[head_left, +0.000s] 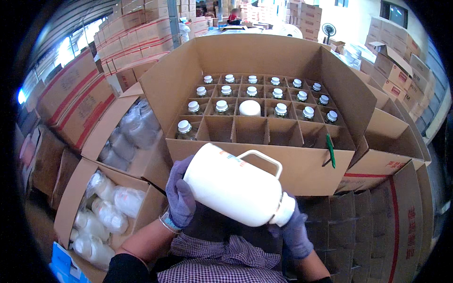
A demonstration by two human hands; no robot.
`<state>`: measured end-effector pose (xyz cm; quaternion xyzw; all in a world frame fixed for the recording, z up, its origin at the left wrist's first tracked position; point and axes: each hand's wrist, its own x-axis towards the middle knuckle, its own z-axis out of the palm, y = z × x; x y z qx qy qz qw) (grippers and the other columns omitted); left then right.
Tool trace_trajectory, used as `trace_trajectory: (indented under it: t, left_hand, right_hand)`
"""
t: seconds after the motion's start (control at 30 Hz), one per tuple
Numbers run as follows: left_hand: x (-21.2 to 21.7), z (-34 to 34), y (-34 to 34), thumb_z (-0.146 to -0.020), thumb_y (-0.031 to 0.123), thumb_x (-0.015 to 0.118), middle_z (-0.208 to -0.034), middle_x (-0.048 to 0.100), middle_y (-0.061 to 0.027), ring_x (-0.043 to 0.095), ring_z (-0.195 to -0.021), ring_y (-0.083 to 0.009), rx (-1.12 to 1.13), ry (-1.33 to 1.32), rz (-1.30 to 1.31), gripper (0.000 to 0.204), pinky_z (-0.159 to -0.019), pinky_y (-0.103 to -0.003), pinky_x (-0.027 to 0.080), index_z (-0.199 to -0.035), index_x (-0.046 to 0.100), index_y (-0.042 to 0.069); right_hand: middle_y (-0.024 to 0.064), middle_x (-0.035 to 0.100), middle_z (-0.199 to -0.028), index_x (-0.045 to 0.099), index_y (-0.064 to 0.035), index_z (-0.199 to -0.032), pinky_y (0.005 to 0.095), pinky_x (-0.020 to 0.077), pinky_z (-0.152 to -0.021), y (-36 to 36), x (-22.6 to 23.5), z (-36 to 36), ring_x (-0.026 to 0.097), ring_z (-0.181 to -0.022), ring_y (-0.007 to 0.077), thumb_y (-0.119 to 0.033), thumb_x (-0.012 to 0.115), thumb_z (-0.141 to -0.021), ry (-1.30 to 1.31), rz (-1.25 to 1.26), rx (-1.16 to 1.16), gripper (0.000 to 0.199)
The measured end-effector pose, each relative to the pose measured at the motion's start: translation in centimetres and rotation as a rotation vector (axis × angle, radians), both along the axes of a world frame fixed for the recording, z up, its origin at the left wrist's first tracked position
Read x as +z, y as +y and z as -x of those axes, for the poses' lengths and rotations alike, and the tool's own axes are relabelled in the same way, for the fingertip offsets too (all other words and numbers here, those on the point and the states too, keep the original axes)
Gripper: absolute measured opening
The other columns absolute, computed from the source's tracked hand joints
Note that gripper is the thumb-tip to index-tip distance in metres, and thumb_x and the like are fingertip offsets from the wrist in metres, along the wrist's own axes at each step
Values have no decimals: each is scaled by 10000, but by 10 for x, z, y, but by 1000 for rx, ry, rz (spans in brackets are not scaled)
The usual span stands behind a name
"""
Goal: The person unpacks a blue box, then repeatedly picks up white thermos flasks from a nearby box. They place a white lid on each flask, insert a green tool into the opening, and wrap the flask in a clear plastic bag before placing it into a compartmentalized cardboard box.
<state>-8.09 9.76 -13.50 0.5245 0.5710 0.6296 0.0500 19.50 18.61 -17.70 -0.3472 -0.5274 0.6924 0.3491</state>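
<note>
White jug [238, 188] lies tilted, neck lower-right, base upper-left; left hand [179, 198] + right hand [295, 231] grip closed on it.

A large open cardboard carton [302, 170] with a divider grid [264, 123] carries white-capped bottles [281, 110] in its back 3 rows and 1 more [184, 128] at the front row's left end, the remaining front cells standing bare.

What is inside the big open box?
The box holds a cardboard grid of cells. Most cells hold bottles with white caps, and one holds a white jug. Most of the front row looks empty. The bottles' lower parts are hidden by the dividers.
</note>
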Motion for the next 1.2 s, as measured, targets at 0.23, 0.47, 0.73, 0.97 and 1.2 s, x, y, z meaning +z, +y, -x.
trace_trajectory:
  t: [0.23,0.47,0.73,0.97,1.2]
  left_hand:
    - [50,32,72,-1069,330,479,-1087,674,-144,664,-1022,-254,93,583,-64,405,-915,-379,507,-1256,610,-4]
    - [15,76,169,-922,304,667,-1119,647,-176,627,-1035,-366,63,863,217,397,-921,-427,501,-1248,627,81]
    - [14,145,147,-877,508,680,-1177,654,-169,623,-1120,-369,409,856,768,538,-957,-486,483,-1209,643,87]
    - [26,186,161,-811,552,714,-1268,650,-205,651,-1105,-392,137,682,1058,574,-945,-477,503,-1121,680,70]
    - [98,152,98,-713,322,818,-997,643,-181,655,-910,-361,475,745,163,407,-820,-441,536,-1011,675,83]
  right_hand:
    - [169,522,-1245,525,-106,-1269,514,443,-962,7,20,-49,528,-1140,363,-226,887,-659,-432,-1575,-279,720]
    - [166,457,-1238,492,-78,-1289,463,434,-996,10,17,-76,497,-1153,329,-186,850,-665,-376,-1089,-487,727]
    - [115,444,-1194,485,-28,-1276,419,394,-1024,-2,-13,-110,481,-1143,269,-311,836,-659,-137,-731,-662,765]
    - [111,481,-1198,474,-5,-1286,408,414,-1014,-3,-13,-100,511,-1132,248,-487,732,-764,30,-609,-786,756]
    - [129,574,-1177,443,24,-1345,381,505,-936,-3,17,-105,597,-1102,255,-585,609,-902,52,-664,-835,772]
